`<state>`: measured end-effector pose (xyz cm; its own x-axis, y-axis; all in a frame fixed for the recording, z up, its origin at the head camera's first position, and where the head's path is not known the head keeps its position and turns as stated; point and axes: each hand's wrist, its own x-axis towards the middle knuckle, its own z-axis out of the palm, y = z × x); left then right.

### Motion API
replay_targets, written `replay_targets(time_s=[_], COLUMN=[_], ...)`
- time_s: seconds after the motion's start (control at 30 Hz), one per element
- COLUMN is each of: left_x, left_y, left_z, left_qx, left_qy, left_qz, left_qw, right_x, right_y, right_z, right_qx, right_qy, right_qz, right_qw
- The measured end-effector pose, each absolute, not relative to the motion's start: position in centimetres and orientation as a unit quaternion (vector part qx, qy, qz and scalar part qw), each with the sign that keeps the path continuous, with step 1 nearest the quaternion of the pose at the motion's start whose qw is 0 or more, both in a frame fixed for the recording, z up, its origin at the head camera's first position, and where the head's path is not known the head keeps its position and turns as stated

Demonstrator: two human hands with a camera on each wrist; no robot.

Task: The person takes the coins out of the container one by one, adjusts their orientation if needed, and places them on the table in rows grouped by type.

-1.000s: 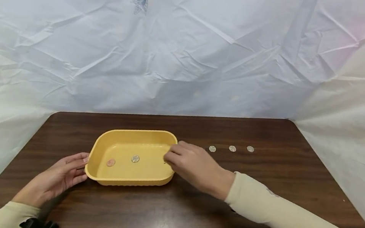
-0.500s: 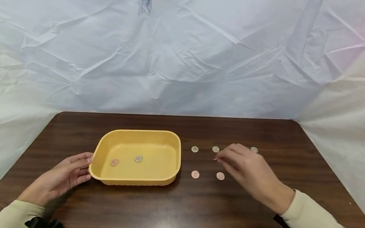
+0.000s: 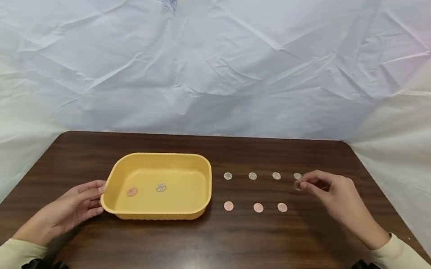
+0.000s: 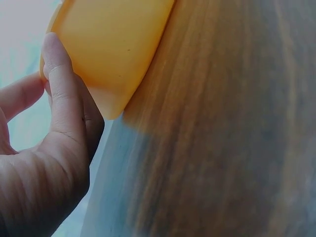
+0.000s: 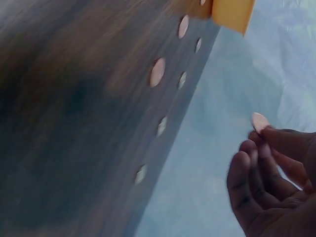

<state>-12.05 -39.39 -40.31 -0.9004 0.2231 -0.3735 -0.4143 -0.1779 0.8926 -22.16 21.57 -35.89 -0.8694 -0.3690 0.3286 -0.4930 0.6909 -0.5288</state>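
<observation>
My left hand holds the left end of a yellow plastic tub, thumb and fingertips at its rim in the left wrist view. Inside the tub lie a copper coin and a silver coin. Off to the right, my right hand pinches another copper coin between thumb and index finger, its other fingers curled. That coin is raised above the tabletop, just in front of the rightmost silver coin in this view.
Right of the tub, several silver coins form a back row on the dark wooden table. Three copper coins make a row nearer me. Crumpled white sheeting hangs behind and beside the table.
My right hand has moved right from the tub's right end, past both rows, with the copper coin in its fingertips. Coins it covered now show. The left hand stays at the tub.
</observation>
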Motion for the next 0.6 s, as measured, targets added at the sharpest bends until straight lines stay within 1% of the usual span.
replay_targets(time_s=[0.17, 0.27, 0.43, 0.6], left_x=[-11.7, -11.8, -11.9, -12.1], left_y=[-39.8, -39.7, -39.8, -39.9], left_z=[-40.4, -40.4, -40.5, -40.6], left_qx=[-0.067, -0.063, -0.066, -0.071], left_qy=[0.591, 0.587, 0.590, 0.593], left_qz=[0.774, 0.777, 0.774, 0.772], left_qw=[0.218, 0.219, 0.220, 0.219], right_x=[-23.2, -23.7, -24.4, -25.2], right_y=[23.4, 24.4, 25.4, 25.9], right_z=[-37.1, -37.9, -38.9, -39.7], right_qx=[0.164, 0.136, 0.124, 0.125], right_qy=[-0.932, -0.930, -0.926, -0.929], right_qz=[0.320, 0.330, 0.326, 0.304], right_qw=[-0.031, -0.084, -0.144, -0.171])
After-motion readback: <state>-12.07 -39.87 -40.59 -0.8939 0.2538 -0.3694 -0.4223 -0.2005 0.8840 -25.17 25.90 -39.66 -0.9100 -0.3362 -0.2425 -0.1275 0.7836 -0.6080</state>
